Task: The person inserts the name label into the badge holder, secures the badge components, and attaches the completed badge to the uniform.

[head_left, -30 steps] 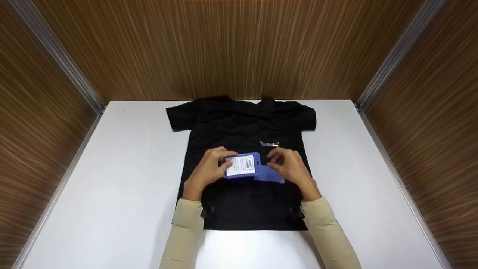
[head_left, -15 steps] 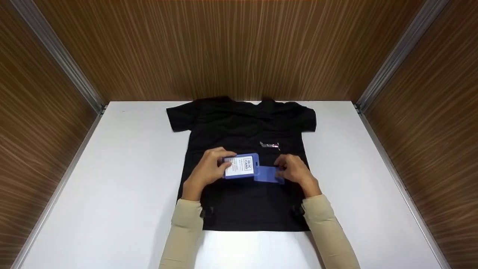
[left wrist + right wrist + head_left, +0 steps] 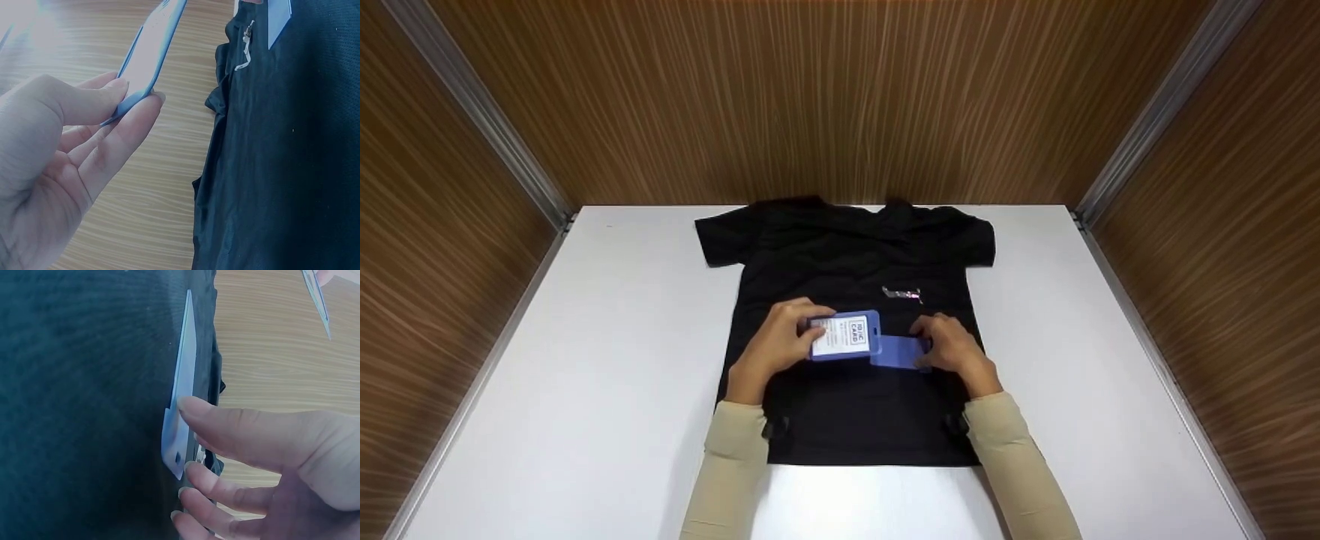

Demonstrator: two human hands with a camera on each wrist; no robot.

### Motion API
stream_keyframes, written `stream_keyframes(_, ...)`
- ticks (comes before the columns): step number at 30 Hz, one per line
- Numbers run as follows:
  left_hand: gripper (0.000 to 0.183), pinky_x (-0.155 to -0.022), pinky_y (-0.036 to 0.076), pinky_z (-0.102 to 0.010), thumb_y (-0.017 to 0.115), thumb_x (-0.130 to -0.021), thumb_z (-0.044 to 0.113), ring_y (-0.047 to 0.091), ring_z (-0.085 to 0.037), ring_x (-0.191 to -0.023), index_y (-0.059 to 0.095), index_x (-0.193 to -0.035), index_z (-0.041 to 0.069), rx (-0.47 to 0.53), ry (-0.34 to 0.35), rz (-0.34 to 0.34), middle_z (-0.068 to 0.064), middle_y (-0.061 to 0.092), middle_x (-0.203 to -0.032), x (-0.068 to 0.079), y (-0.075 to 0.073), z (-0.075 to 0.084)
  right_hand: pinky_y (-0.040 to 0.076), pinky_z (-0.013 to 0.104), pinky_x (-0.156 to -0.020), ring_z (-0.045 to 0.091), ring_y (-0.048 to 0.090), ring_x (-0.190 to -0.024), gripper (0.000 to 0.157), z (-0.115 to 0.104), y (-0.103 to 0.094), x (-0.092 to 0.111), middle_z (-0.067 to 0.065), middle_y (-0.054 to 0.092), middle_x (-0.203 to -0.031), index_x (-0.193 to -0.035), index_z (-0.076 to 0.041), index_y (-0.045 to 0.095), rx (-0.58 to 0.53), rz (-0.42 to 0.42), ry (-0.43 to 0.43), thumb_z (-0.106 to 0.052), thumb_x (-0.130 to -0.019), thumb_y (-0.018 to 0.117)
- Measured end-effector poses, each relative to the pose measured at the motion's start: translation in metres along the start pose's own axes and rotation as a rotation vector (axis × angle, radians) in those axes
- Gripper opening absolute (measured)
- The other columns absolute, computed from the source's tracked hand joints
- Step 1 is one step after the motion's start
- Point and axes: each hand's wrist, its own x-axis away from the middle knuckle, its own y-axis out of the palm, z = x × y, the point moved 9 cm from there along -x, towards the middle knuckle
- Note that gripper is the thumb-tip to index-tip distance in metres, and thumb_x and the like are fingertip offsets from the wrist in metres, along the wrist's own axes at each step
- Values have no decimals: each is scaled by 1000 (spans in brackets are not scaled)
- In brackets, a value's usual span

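My left hand (image 3: 780, 341) pinches a blue ID card holder (image 3: 875, 321) between thumb and fingers. A white printed card (image 3: 844, 335) sits in it, partly covered by the thumb. In the left wrist view the holder (image 3: 147, 50) is raised and tilted. A flat blue cover piece (image 3: 894, 352) with a slot near one end lies on the black T-shirt (image 3: 862, 427), just right of the holder. My right hand (image 3: 956, 346) has that piece's right end between thumb and fingers. In the right wrist view, the thumb (image 3: 194, 408) overlaps the cover piece (image 3: 185, 365).
A small crumpled shiny strip (image 3: 901, 293) lies on the shirt beyond my right hand. Spread flat, the shirt covers the middle of the white table (image 3: 607, 360). Wood-patterned panels (image 3: 825, 105) stand at the back and both sides.
My right hand has come down from above the blue cover piece to its right end and taken hold there. The left hand keeps the card holder almost still.
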Motion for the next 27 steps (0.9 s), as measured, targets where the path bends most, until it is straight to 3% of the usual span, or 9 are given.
stream_keyframes(9,30,-76,48,-26,70,-91,-5,57,-15,-82,78,-117,7,-10,0,-4,-9,73,-102,0,0,0,53,61,-88,44,59,-106,56,0,1,1,22,63,-111,-114,-3,72,16,-8,24,-8,-64,94)
stream_keyframes(18,29,-76,49,-25,70,-91,-4,57,-14,-81,78,-117,6,-15,12,0,-9,73,-101,1,0,0,54,55,-87,40,60,-97,56,0,1,0,22,62,-104,-110,-3,71,17,10,5,-7,-59,95)
stream_keyframes(27,29,-75,47,-25,70,-90,-4,55,-15,-80,77,-117,5,-12,2,1,-9,73,-101,1,-1,0,54,53,-86,35,62,-92,30,0,-10,1,21,67,-96,-97,0,73,-56,77,-63,0,-70,88)
